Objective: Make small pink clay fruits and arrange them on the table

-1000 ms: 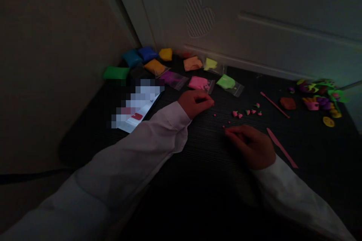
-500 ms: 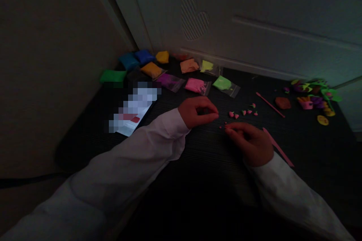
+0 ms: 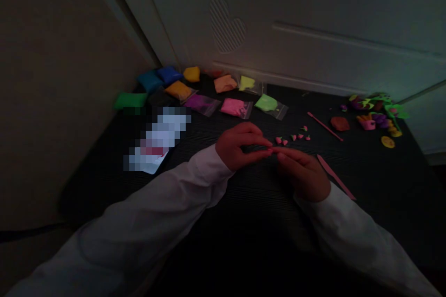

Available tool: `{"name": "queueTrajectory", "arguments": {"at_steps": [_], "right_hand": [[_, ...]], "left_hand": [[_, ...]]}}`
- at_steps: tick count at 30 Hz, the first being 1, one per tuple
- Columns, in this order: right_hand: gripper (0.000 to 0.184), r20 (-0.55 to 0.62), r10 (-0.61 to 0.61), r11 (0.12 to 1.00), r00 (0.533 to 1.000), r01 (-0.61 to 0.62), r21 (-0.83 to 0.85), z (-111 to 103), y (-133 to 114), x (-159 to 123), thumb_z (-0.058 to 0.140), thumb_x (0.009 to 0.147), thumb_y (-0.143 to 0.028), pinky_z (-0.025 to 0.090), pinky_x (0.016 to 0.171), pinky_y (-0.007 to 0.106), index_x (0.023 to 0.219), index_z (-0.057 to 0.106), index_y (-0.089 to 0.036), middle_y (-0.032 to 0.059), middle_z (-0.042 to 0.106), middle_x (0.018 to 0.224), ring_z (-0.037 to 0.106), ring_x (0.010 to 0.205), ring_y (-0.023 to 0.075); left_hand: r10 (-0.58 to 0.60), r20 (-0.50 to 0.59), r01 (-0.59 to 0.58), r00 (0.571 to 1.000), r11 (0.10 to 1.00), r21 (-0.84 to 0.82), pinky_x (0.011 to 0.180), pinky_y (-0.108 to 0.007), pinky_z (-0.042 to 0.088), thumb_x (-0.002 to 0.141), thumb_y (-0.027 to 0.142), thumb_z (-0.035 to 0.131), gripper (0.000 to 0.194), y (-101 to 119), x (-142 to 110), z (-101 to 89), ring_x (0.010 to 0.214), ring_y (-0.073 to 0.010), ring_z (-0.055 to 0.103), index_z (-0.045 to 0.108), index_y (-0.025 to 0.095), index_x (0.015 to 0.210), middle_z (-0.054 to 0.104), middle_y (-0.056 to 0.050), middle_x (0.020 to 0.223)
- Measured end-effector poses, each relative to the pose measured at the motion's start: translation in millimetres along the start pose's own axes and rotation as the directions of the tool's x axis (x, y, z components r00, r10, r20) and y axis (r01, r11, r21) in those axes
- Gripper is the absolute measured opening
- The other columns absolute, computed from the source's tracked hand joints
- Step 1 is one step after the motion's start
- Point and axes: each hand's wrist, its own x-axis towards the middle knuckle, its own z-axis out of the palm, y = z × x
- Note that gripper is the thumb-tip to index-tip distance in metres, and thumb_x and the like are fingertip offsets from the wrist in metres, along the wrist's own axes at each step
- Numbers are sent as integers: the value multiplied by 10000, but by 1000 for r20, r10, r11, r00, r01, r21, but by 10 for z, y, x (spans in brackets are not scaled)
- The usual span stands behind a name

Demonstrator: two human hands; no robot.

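Over the middle of the dark tabletop, my left hand (image 3: 240, 145) pinches a tiny pink clay piece (image 3: 270, 150) between thumb and fingertips. My right hand (image 3: 306, 169) meets it there, forefinger tip against the piece and thumb close under the finger. Whether anything lies between the right thumb and forefinger is hidden. Just beyond the fingertips sit several small pink clay strawberries (image 3: 278, 140) with green tops. A flat pink modelling knife (image 3: 336, 177) lies to the right of my right hand.
A thin pink tool (image 3: 324, 126) and a brown-red clay lump (image 3: 340, 124) lie farther right, near finished clay figures (image 3: 383, 118). Along the back are several bags of coloured clay, including a pink one (image 3: 234, 107). A lit, blurred phone (image 3: 158, 141) is at left.
My hands have come together: the right fingertips have left the table near the tiny pink balls and now meet the left fingertips at the pink piece. The view has shifted slightly right.
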Motion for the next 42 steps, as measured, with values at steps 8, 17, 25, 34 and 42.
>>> {"name": "queueTrajectory", "arguments": {"at_steps": [8,17,25,34,42], "right_hand": [[331,73,45,989,996,-55,139,-3,10,2,549,709,-316,245,439,220,1025,587,-226,-68,358,482,311,458,57],[194,151,197,921,969,-236,311,29,-16,60,574,680,-353,145,379,201,753,543,-176,-96,325,409,232,357,27],[218,56,167,960,984,-175,217,0,18,92,626,623,-366,208,373,195,717,552,-184,-97,355,409,294,355,34],[198,-109,-112,977,988,90,-191,38,-47,4,597,661,-362,289,444,207,742,594,-182,-44,483,532,395,473,61],[202,-82,-230,907,970,183,-378,22,-2,-9,554,701,-363,335,477,225,792,595,-187,-25,510,567,435,507,87]], "left_hand": [[92,-48,-87,995,992,93,630,-242,440,688,246,600,98,-49,7,5,679,-96,518,649,167,720,589,-35,685],[263,-13,-254,965,943,217,679,-264,420,686,252,599,76,-30,-15,-14,733,-112,488,646,254,746,614,-4,730],[207,-17,-201,978,965,168,715,-277,423,660,298,626,99,-7,-13,-6,752,-112,503,638,242,742,626,-5,768],[-184,24,185,983,981,-49,624,-238,436,636,319,639,182,38,-10,-2,739,-107,528,650,180,752,592,-36,761],[-238,108,251,965,959,-134,672,-252,447,654,255,625,87,21,-6,15,741,-105,542,654,185,696,602,-24,732]]}}
